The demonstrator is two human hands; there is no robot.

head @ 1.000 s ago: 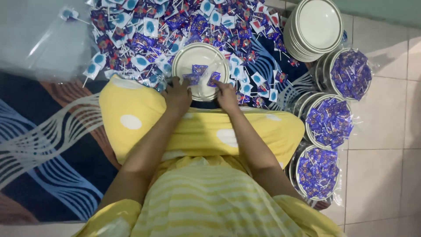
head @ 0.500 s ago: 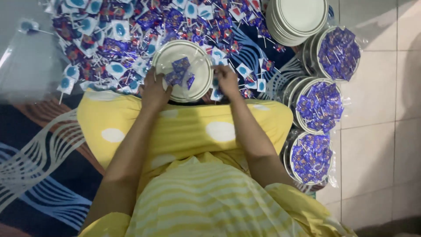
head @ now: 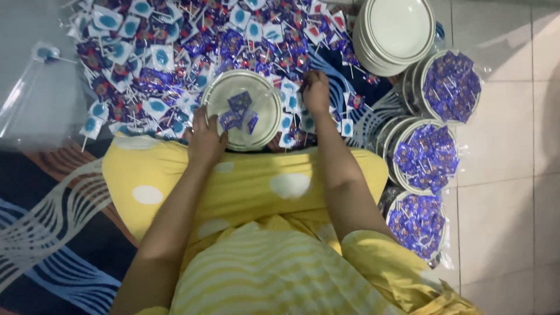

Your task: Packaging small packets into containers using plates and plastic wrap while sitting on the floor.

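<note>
Lap: a yellow cushion (head: 245, 186) with white dots lies across it.
Left hand (head: 205, 140): it grips the near-left rim of the plate (head: 265, 125), fingers closed on it.
Plate: holds a few purple wrapped candies (head: 239, 111).
Right hand (head: 315, 90): fingers together, down in the candy pile (head: 175, 52); whether it pinches one, I cannot tell.
Far right: stack of empty plates (head: 399, 32).

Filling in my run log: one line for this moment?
left hand: on plate rim | right hand: in wrapped lollipop pile | plate: few wrappers
</note>
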